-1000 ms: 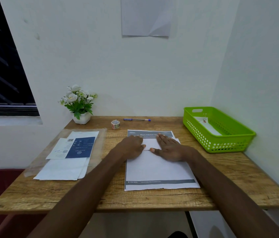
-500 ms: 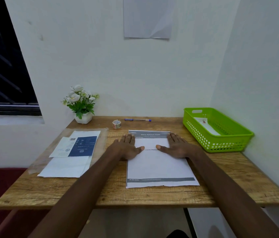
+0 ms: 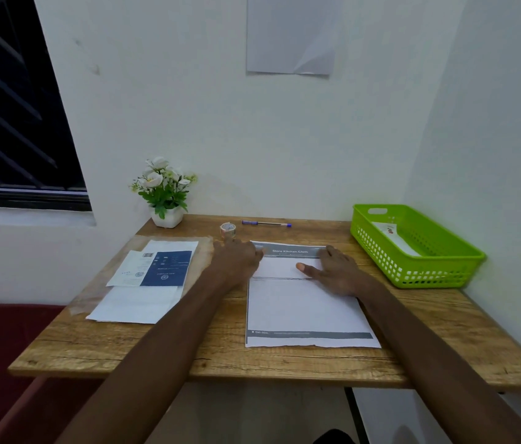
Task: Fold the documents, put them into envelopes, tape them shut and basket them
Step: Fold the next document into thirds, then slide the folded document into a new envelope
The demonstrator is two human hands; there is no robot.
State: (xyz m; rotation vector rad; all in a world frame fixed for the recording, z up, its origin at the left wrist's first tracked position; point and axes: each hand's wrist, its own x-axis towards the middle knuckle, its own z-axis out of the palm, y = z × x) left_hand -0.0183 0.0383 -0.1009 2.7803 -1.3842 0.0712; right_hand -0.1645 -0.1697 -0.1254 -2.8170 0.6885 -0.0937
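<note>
The left hand point(image 3: 236, 261) lies palm down with its fingers straight and relaxed, on the wood just off the left edge of the document point(image 3: 304, 302), with the fingertips reaching toward the printed sheet's top left corner. It holds nothing.

Going from the left: a dark window point(image 3: 12, 107) with slanted bars is set in the white wall. On the tabletop point(image 3: 156, 354), a slab of light, grainy wood, lies a clear glossy plastic sleeve point(image 3: 203, 251) under a stack of flat white envelopes point(image 3: 137, 302), with a dark blue rectangular leaflet point(image 3: 166, 269) and a white slip on top. Behind them, by the wall, stands a small white pot of white artificial flowers point(image 3: 164, 190). To its right sits a small ring of clear tape point(image 3: 227, 230), then a slim blue pen point(image 3: 265, 223) lying crosswise.

The document is a white paper sheet with a grey header band and a grey footer band, its near edge roughly torn; a crease or second sheet's edge crosses it just below the hands. The right hand point(image 3: 336, 270) presses flat on its upper right part, fingers straight, thumb spread leftward.

At the far right stands a lime green plastic basket point(image 3: 438, 270), rectangular with perforated walls, holding a white envelope point(image 3: 390, 233). A creased grey sheet point(image 3: 288, 33) hangs on the wall above.
</note>
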